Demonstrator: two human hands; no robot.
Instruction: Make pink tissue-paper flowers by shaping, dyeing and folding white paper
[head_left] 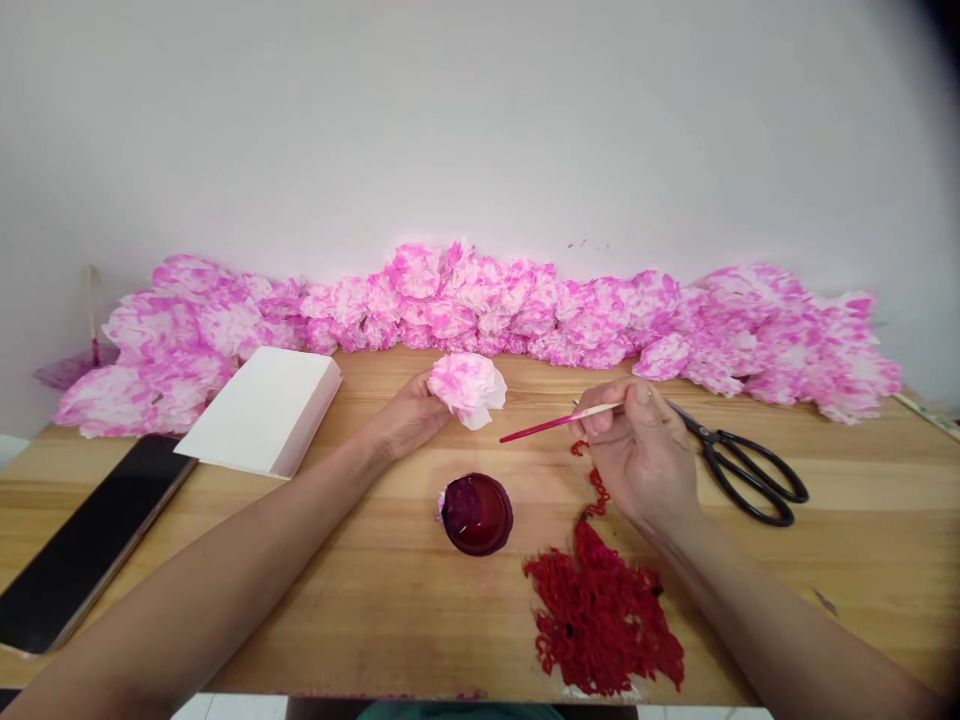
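A pink and white paper flower point(466, 386) is held at its left underside by my left hand point(415, 415), whose fingers are partly hidden behind it. My right hand point(643, 450) pinches a thin stick point(559, 424), pale at the held end and stained deep pink toward its tip. The tip points left toward the flower, apart from it. Below the flower stands a small round cup point(477, 514) of dark red liquid. Near my right forearm lies a tangled heap of red yarn point(607, 610), one strand running up toward my right hand.
Many pink and white paper flowers point(495, 300) line the wall. White paper sheets point(259, 410) are stacked at the left beside a black phone point(97, 540). Black-handled scissors point(750, 475) lie right of my right hand on the wooden table point(360, 610).
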